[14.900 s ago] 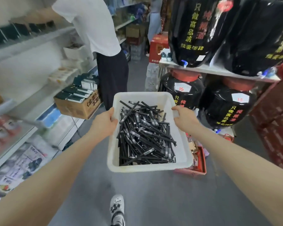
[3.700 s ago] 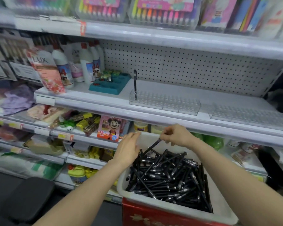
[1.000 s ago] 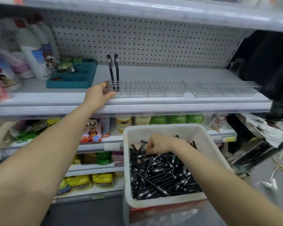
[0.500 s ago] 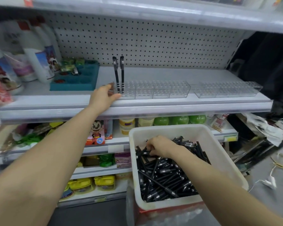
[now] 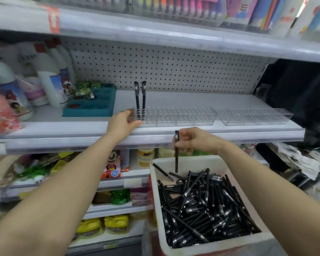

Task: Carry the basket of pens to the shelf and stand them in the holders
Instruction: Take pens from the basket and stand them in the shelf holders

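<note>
A white basket (image 5: 156,204) full of black pens (image 5: 201,206) stands at the lower right, below the shelf. My right hand (image 5: 194,140) holds one black pen (image 5: 176,159) upright above the basket's far rim. On the shelf (image 5: 63,124) lies a clear pen holder (image 5: 179,118) with two pens (image 5: 140,100) standing at its left end. My left hand (image 5: 122,124) grips that left end of the holder. A second clear holder (image 5: 255,117) lies to the right with nothing in it.
A teal tray (image 5: 92,103) and white bottles (image 5: 50,78) stand on the shelf to the left. The upper shelf (image 5: 174,34) carries marker packs. Lower shelves hold packaged goods. Crumpled paper and clutter (image 5: 307,159) lie on the floor at the right.
My right hand has risen out of the pile with one pen and now holds it upright over the basket. My left hand stays on the holder's left end.
</note>
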